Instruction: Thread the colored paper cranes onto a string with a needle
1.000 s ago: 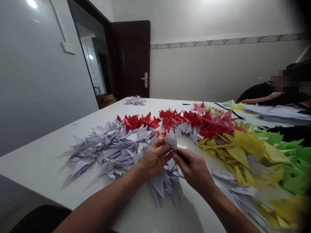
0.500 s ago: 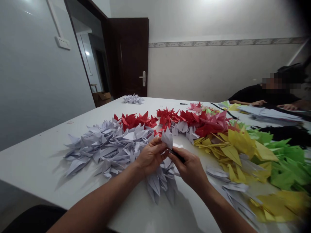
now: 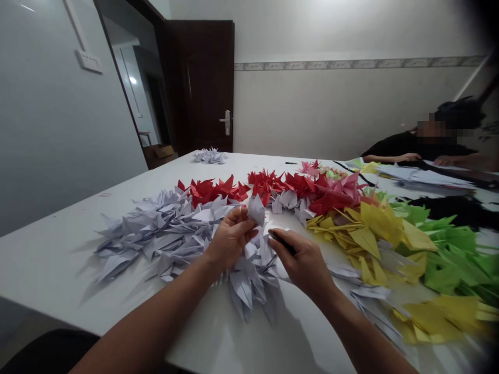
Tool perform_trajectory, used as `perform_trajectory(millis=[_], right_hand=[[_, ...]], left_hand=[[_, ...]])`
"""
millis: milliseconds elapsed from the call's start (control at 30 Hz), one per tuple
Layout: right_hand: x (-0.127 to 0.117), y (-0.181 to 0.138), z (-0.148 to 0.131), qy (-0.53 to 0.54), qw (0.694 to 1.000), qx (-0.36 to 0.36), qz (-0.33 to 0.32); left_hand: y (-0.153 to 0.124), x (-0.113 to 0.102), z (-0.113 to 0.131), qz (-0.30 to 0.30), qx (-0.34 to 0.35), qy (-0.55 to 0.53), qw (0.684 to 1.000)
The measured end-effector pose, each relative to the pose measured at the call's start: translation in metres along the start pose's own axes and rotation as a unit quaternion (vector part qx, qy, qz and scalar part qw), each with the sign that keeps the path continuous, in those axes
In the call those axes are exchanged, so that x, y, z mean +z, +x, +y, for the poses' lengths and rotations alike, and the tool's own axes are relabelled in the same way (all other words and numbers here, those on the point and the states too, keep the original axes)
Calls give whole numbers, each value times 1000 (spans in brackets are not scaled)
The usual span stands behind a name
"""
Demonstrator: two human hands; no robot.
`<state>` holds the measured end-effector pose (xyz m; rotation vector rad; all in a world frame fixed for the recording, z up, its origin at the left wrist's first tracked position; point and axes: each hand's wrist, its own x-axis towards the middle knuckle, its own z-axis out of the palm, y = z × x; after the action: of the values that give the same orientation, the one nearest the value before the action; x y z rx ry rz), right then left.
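My left hand (image 3: 230,236) pinches a folded white paper piece (image 3: 256,210) and holds it above the table. To its right, apart from the paper, my right hand (image 3: 302,254) is closed around a thin black tool (image 3: 282,242); its exact kind is mostly hidden by my fingers. A large heap of folded white paper pieces (image 3: 156,234) spreads to the left of and beneath my left hand. Red folded pieces (image 3: 210,191) lie just behind that heap. On the right of my right hand are yellow folded pieces (image 3: 366,234).
Green folded pieces (image 3: 456,259) and a black bundle (image 3: 448,210) lie on the right side of the white table (image 3: 128,311). Stacked paper sheets (image 3: 424,176) rest before a person (image 3: 401,148) seated at the far right. A small white pile (image 3: 210,156) stands near the far edge.
My hands have moved apart: the black tool has come away from the white paper piece, which my left hand has carried slightly left. The whole view has shifted a little.
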<state>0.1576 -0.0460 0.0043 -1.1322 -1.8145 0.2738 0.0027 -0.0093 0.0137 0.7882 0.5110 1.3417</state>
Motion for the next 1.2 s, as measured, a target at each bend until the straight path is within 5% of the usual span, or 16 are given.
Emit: perform_trajectory(millis=[167, 367, 767, 933, 1100, 1200], right_hand=[[-6, 1, -7, 118, 992, 48, -12], [-4, 1, -9, 246, 958, 120, -86], [-2, 2, 0, 191, 965, 125, -129], [-4, 3, -2, 155, 974, 94, -135], [-14, 8, 11, 10, 997, 74, 20], [-22, 15, 31, -142, 975, 115, 125]], left_hand=[[9, -8, -2, -26, 145, 116, 982], [9, -10, -7, -64, 180, 167, 967], [-2, -10, -3, -118, 221, 351, 902], [1, -11, 7, -67, 232, 377, 894], [11, -21, 28, 20, 287, 500, 817], [16, -29, 37, 40, 299, 550, 779]])
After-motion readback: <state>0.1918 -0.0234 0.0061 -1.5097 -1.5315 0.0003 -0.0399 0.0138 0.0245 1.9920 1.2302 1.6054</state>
